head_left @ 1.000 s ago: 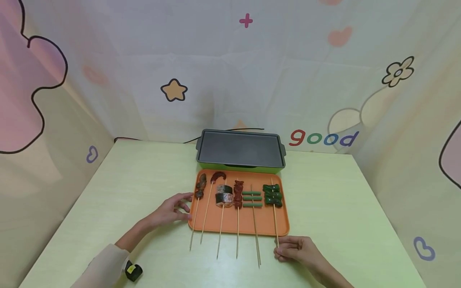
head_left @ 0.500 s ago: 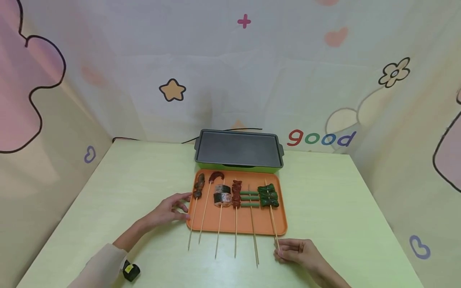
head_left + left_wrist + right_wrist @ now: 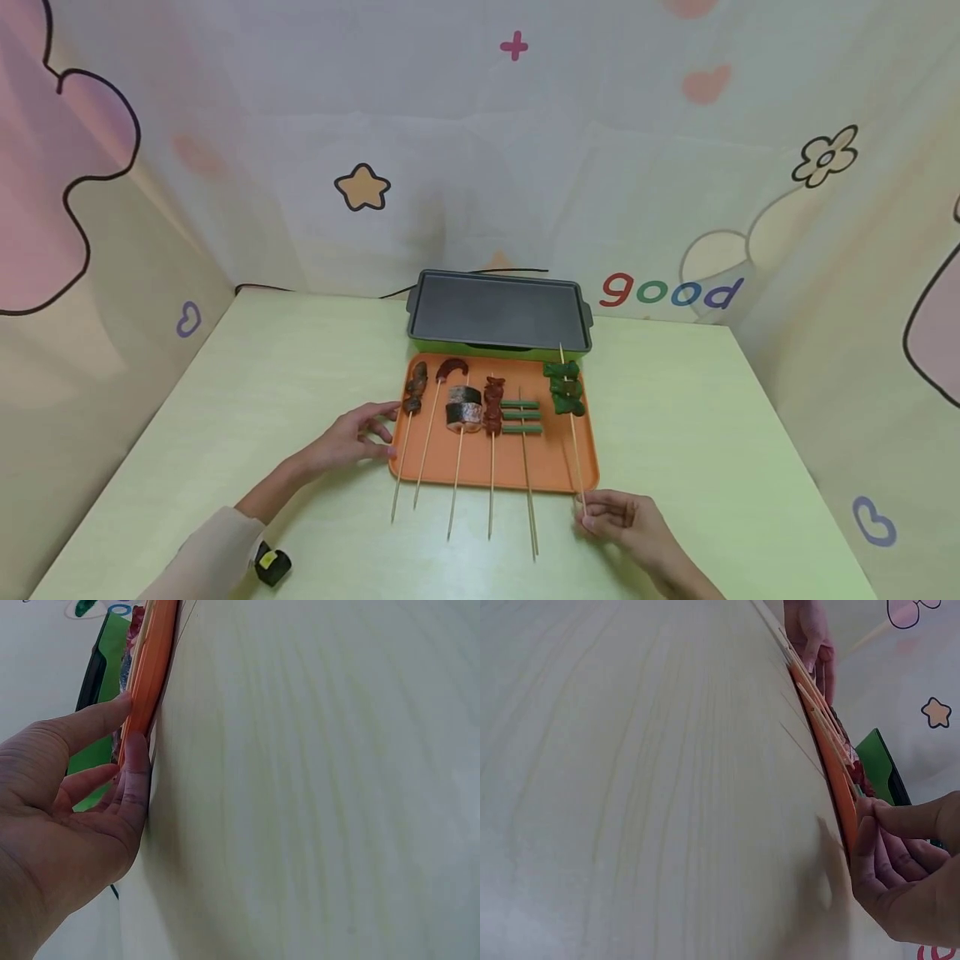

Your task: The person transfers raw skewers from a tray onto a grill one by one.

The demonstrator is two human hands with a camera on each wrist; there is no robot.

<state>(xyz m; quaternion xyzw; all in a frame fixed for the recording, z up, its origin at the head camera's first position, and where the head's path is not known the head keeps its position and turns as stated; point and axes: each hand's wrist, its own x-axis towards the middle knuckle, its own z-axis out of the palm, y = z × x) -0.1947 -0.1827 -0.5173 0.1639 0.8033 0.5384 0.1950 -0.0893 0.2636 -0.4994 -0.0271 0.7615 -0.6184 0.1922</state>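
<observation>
My right hand pinches the lower end of a skewer with folded dark green pieces, near the tray's front right corner. The skewer is raised slightly, its shadow lies on the orange tray, and its tip overlaps the pan's front edge. On the tray's left rim, the thumb and fingers of my left hand hold the edge, as the left wrist view shows. Several other skewers lie there: brown chunks, a curled dark red piece, black-and-white slices, red-brown meat and thin green sticks.
Behind the tray stands a dark rectangular griddle pan on a green base. A black object with a yellow mark lies by my left sleeve. A printed curtain encloses the pale table.
My right hand has shifted the skewer of green pieces left, then lifted it and moved it forward, so its tip now overlaps the pan. My left hand stays at the tray.
</observation>
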